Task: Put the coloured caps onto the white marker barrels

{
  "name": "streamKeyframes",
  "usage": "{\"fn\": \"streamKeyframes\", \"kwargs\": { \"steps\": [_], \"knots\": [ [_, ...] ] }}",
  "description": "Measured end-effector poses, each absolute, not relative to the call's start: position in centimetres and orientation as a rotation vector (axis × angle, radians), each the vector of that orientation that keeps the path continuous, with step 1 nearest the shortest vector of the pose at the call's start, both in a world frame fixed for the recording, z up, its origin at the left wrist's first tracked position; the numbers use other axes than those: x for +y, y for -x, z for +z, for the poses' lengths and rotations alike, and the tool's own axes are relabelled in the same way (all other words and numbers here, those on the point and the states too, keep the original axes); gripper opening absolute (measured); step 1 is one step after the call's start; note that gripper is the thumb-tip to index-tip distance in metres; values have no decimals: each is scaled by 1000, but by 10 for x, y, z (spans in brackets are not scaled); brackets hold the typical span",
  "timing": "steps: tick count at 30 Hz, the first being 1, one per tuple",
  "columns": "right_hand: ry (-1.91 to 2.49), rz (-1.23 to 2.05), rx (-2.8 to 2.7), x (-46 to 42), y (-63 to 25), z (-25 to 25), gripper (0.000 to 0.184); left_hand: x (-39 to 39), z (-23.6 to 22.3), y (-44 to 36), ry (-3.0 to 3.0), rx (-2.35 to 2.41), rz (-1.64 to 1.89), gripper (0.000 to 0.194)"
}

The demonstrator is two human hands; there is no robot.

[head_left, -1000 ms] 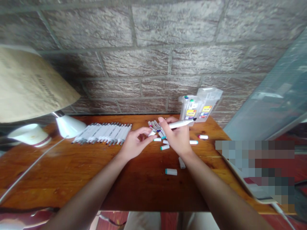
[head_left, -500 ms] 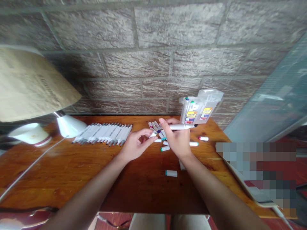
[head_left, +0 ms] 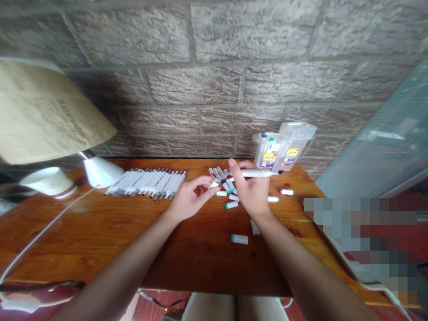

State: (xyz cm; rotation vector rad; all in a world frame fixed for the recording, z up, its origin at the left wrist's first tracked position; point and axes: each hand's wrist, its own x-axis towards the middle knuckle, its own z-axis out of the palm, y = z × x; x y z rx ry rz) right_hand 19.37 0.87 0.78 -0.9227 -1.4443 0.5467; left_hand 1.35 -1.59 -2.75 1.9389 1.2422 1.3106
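Note:
Between the thumb and fingers of my left hand (head_left: 191, 198) is a white marker cap (head_left: 214, 183), its end facing right. My right hand (head_left: 250, 189) is closed around a white marker (head_left: 257, 173), lying almost level with its dark end to the right. Its left tip shows just past my thumb, a short way from the cap. Several loose caps lie on the table around and under my right hand, among them a teal-ended cap (head_left: 240, 239), a green-ended cap (head_left: 231, 205) and a red-ended cap (head_left: 286, 192). My right hand hides part of the pile.
A row of white markers (head_left: 147, 183) lies left of my hands. Clear plastic marker cases (head_left: 284, 149) stand at the back right. On the left are a lamp (head_left: 100, 171), a paper cup (head_left: 50, 182) and a cord (head_left: 47, 238). A blurred-out laptop-like object (head_left: 361, 249) sits at right.
The marker in my right hand has tilted slightly and shifted right, its left tip now showing beyond the thumb. My left hand stays nearly in place with the cap. The view has moved slightly.

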Motion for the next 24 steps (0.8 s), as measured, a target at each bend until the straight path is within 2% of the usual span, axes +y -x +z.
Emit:
{"fn": "streamKeyframes", "kwargs": {
  "steps": [5, 16, 24],
  "knots": [
    [944, 669, -1273, 16, -196, 10, 36, -16, -27, -14, -1915, 1234, 1326, 28],
    [950, 709, -1269, 9, -191, 11, 39, -15, -32, -12, -1979, 1266, 1389, 26],
    [855, 697, -1496, 4, -188, 5, 38, -16, -33, -12, -2066, 1280, 1340, 23]
  ]
}}
